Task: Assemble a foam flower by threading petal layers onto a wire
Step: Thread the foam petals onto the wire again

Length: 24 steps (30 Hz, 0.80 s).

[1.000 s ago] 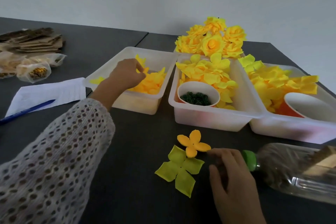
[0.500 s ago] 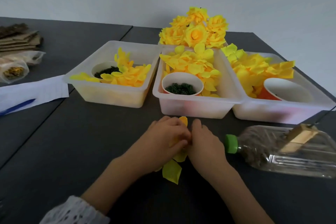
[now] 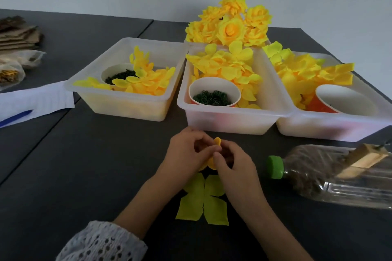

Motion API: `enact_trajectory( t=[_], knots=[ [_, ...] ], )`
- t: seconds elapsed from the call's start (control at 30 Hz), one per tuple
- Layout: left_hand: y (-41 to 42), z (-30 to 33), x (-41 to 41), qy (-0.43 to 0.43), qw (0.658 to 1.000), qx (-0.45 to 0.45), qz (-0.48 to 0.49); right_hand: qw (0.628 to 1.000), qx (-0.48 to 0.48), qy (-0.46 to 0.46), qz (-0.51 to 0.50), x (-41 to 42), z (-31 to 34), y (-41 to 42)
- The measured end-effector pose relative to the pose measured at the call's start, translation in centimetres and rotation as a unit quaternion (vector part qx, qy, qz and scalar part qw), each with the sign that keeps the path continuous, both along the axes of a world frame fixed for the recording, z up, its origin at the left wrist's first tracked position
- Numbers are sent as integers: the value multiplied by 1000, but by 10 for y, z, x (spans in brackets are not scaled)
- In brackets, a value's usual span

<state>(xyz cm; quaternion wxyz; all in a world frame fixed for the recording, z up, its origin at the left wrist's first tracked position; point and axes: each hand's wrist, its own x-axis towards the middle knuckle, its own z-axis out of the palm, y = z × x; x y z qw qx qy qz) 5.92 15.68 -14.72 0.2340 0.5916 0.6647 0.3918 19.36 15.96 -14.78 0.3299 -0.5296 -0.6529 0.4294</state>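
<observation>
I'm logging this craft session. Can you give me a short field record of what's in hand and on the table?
left hand: pinches orange petal layer
right hand: pinches the same layer
green petal layer: flat on table, below hands
trays: left tray, middle tray, right tray, all hold yellow petals
bottle: lying on its side
wire: not visible

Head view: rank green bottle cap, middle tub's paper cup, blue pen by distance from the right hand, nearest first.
From the right hand:
1. Green bottle cap, just to its right on the table.
2. Paper cup, behind it in the middle tub.
3. Blue pen, far left on the paper.
</observation>
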Motion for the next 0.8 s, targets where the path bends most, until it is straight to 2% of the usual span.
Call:
enact_trajectory(
  t=[0.23,0.8],
  knots=[
    [1,0,-1,-55,998,-7,6,1000,-1,4,9,2,-1,1],
    [2,0,-6,-95,995,-5,-27,1000,8,14,23,6,-1,2]
  ],
)
